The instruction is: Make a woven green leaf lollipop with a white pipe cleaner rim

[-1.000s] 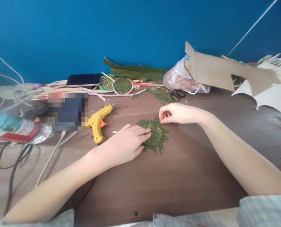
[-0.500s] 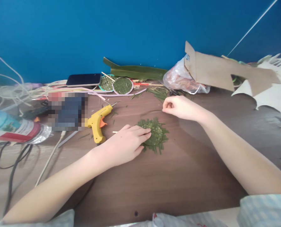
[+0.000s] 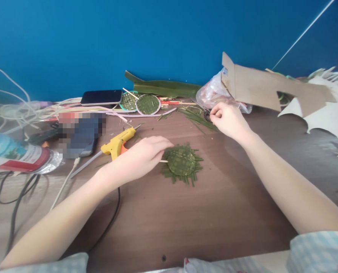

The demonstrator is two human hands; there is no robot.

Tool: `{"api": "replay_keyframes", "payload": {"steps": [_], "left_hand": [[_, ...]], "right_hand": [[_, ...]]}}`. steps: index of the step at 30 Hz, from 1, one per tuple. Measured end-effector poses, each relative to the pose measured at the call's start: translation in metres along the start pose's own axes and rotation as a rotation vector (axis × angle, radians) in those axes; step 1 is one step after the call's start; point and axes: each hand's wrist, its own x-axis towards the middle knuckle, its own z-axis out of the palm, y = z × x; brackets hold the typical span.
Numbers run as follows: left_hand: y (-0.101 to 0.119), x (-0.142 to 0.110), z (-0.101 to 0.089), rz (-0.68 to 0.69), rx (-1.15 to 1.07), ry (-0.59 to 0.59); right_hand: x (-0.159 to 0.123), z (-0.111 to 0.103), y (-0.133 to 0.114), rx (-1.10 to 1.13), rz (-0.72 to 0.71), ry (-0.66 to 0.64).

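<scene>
A round woven piece of green leaf strips (image 3: 181, 161), its loose ends fringing out all round, lies on the table in front of me. A thin pale stick (image 3: 164, 161) juts from its left side. My left hand (image 3: 146, 153) is over the left edge of the piece, fingers stretched out together, holding nothing I can see. Farther back on the right, my right hand (image 3: 227, 119) has its fingers curled at the black looped handle of what looks like scissors (image 3: 206, 115); the rest is hidden by the hand. A yellow glue gun (image 3: 116, 144) lies partly behind my left hand.
Along the blue wall lie a phone (image 3: 101, 97), two rimmed woven discs (image 3: 148, 104), long green leaves (image 3: 169, 88), a plastic bag (image 3: 211, 91) and cut cardboard (image 3: 254, 83). At left are a bottle (image 3: 18, 151), a blurred-out device (image 3: 85, 134) and cables (image 3: 18, 204).
My left hand has lifted off the woven piece and shifted left and up. My right hand has moved right and away from me, to the black handle.
</scene>
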Motion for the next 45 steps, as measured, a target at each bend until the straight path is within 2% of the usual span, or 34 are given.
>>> {"api": "replay_keyframes", "payload": {"steps": [3, 7, 11, 16, 23, 30, 33, 37, 42, 45], "left_hand": [[-0.008, 0.0, -0.004, -0.051, 0.059, 0.001], [-0.013, 0.0, -0.002, -0.055, 0.094, -0.062], [-0.009, 0.002, 0.004, -0.02, 0.069, -0.098], [-0.006, 0.003, 0.007, 0.011, 0.03, -0.115], [-0.004, 0.002, 0.009, -0.001, 0.016, -0.166], [-0.006, 0.003, 0.009, -0.013, 0.055, -0.136], [-0.008, 0.001, 0.005, -0.082, 0.1, -0.123], [-0.01, -0.004, 0.002, -0.164, 0.138, -0.17], [-0.012, -0.006, 0.006, -0.155, 0.071, -0.244], [-0.013, -0.005, 0.004, -0.158, 0.019, -0.229]], "right_hand": [[-0.003, -0.001, -0.004, 0.054, -0.083, -0.084], [-0.012, -0.003, -0.019, 0.148, -0.237, -0.348], [-0.021, -0.003, -0.032, 0.194, -0.327, -0.547], [-0.027, -0.001, -0.038, 0.164, -0.376, -0.675], [-0.033, 0.007, -0.041, 0.13, -0.41, -0.707], [-0.031, 0.006, -0.039, 0.13, -0.393, -0.713], [-0.027, 0.003, -0.036, 0.127, -0.358, -0.685], [-0.022, 0.001, -0.031, 0.114, -0.316, -0.65], [-0.02, 0.0, -0.029, 0.121, -0.294, -0.613], [-0.019, -0.002, -0.029, 0.138, -0.273, -0.561]]}}
